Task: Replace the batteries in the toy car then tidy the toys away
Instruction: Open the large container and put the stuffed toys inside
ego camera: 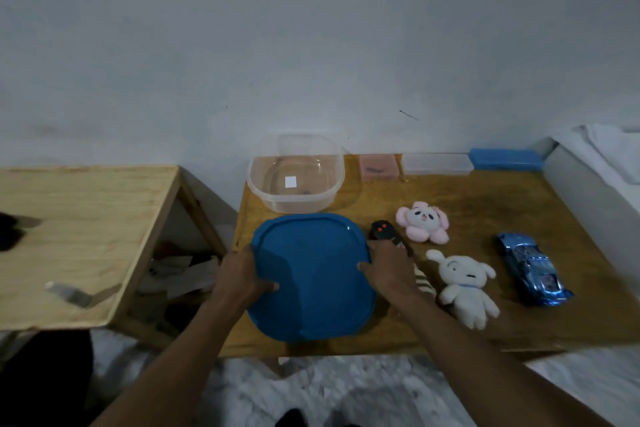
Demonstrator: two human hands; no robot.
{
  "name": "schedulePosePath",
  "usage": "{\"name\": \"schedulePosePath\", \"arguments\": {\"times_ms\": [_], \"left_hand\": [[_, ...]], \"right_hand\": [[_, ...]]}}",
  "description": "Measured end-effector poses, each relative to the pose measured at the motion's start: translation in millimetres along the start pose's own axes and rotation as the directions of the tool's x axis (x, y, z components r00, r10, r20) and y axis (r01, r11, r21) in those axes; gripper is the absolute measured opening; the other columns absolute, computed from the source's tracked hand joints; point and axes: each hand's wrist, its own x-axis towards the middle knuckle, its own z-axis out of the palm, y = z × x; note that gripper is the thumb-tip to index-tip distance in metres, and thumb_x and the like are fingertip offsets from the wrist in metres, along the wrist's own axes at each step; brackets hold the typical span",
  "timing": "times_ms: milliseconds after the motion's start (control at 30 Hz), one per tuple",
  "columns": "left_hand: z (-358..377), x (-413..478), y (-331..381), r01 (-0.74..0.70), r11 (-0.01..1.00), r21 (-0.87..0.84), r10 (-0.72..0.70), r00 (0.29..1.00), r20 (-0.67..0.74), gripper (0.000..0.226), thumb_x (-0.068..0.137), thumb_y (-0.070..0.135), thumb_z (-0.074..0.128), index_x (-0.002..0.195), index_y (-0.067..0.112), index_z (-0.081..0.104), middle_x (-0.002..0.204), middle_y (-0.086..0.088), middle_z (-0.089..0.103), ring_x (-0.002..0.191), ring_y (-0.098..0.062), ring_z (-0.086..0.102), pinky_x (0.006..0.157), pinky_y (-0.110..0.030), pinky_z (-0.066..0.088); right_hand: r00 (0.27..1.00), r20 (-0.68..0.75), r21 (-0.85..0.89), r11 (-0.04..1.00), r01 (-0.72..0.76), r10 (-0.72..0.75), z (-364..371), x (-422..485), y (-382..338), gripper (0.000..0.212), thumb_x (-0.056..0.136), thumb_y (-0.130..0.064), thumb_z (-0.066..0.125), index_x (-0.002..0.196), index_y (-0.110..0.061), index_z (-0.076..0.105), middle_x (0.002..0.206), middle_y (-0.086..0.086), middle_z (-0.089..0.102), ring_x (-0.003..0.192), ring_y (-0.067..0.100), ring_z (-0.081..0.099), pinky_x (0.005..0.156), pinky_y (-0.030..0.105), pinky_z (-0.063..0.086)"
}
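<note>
A large blue lid [313, 282] lies flat near the front of the wooden table [460, 204]. My left hand [242, 279] grips its left edge and my right hand [388, 269] grips its right edge. Behind it stands an empty clear plastic tub [294, 180]. A shiny blue toy car [531, 269] rests at the right. A black remote [382, 232] with red buttons pokes out behind my right hand. A pink and white plush [422, 221] and a white rabbit plush [464, 286] lie between remote and car. A striped item [424, 282] is partly hidden under my right wrist.
Along the table's back edge sit a pink box [377, 166], a clear box [436, 163] and a blue box [505, 159]. A second wooden table [86, 229] stands to the left with a dark object [10, 230] and a metal tool [69, 293]. White bedding [602, 163] borders the right.
</note>
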Motion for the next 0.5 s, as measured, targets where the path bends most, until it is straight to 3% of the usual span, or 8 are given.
{"name": "schedulePosePath", "arguments": {"times_ms": [100,233,300,367,500], "left_hand": [[15.6,1.6,-15.1,0.014,1.0,0.012,-0.015,1.0,0.022,0.073,0.065,0.044,0.085,0.12,0.012,0.049,0.12,-0.013,0.057,0.107,-0.03,0.055,0.077,-0.035,0.045],[31.0,9.9,-27.5,0.039,0.999,0.015,-0.04,0.998,0.055,0.077,0.07,0.042,0.083,0.127,0.011,0.043,0.127,-0.016,0.053,0.113,-0.034,0.054,0.086,-0.041,0.047],[38.2,14.4,-33.4,0.058,0.998,0.022,-0.059,0.996,0.061,0.08,0.071,0.043,0.082,0.131,0.01,0.04,0.128,-0.017,0.051,0.114,-0.035,0.053,0.087,-0.042,0.047],[44.0,18.4,-38.0,0.065,0.997,0.036,-0.067,0.996,0.066,0.082,0.072,0.043,0.081,0.134,0.01,0.039,0.127,-0.017,0.051,0.115,-0.035,0.051,0.089,-0.042,0.046],[51.3,23.6,-44.6,0.058,0.998,0.023,-0.06,0.996,0.062,0.082,0.072,0.044,0.081,0.134,0.011,0.038,0.133,-0.018,0.044,0.119,-0.036,0.048,0.095,-0.043,0.045]], "right_hand": [[1.0,-0.012,-0.038,0.999,-0.009,0.008,15.6,-4.6,2.5,0.017,0.085,-0.032,0.067,0.095,-0.017,0.066,0.097,0.004,0.07,0.092,0.024,0.066,0.075,0.033,0.055],[0.999,-0.026,-0.103,0.994,-0.028,0.025,34.6,-2.3,0.6,0.02,0.089,-0.029,0.063,0.096,-0.011,0.065,0.101,0.009,0.069,0.095,0.027,0.065,0.074,0.033,0.051],[1.0,0.0,-0.094,0.995,-0.022,0.022,44.1,0.5,0.7,0.015,0.09,-0.027,0.061,0.094,-0.012,0.063,0.098,0.008,0.069,0.091,0.026,0.064,0.066,0.031,0.048],[1.0,0.014,-0.085,0.996,-0.005,0.006,50.5,3.5,1.8,0.012,0.091,-0.023,0.059,0.098,-0.013,0.062,0.097,0.006,0.068,0.088,0.025,0.064,0.064,0.028,0.042],[1.0,0.015,-0.061,0.998,0.021,-0.02,55.8,5.3,3.2,0.021,0.092,-0.021,0.057,0.111,-0.016,0.064,0.101,0.004,0.069,0.091,0.024,0.064,0.069,0.028,0.048]]}}
